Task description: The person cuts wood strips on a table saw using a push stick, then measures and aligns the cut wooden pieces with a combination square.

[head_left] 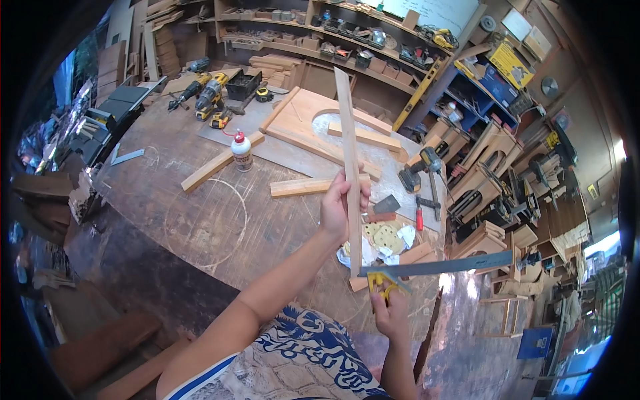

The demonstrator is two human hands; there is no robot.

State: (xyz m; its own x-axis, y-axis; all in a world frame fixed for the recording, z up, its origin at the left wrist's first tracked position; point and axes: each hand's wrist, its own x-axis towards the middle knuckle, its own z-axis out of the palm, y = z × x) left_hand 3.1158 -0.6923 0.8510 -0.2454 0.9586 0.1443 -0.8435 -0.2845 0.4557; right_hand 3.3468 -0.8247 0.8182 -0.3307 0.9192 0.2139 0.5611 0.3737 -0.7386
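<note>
My left hand (pixel 339 208) is closed around a long narrow wood strip (pixel 354 233), which stands nearly upright in view above the workbench. In my right hand (pixel 392 313) is a combination square with a yellow head (pixel 380 280) and a long dark blade (pixel 440 267). The square's head lies just beside the strip's near end, and its blade points off to the right. Whether the head touches the strip I cannot tell. Below the left hand, a short wood piece (pixel 297 187) lies on the bench, partly hidden behind the fingers.
On the workbench (pixel 153 200) stand a white glue bottle (pixel 242 153), yellow drills (pixel 212 93), another drill (pixel 423 167) and a wooden frame (pixel 300 110). Sanding discs (pixel 387 235) and a red-handled clamp (pixel 419 217) lie to the right. Shelves (pixel 287 45) of tools line the back.
</note>
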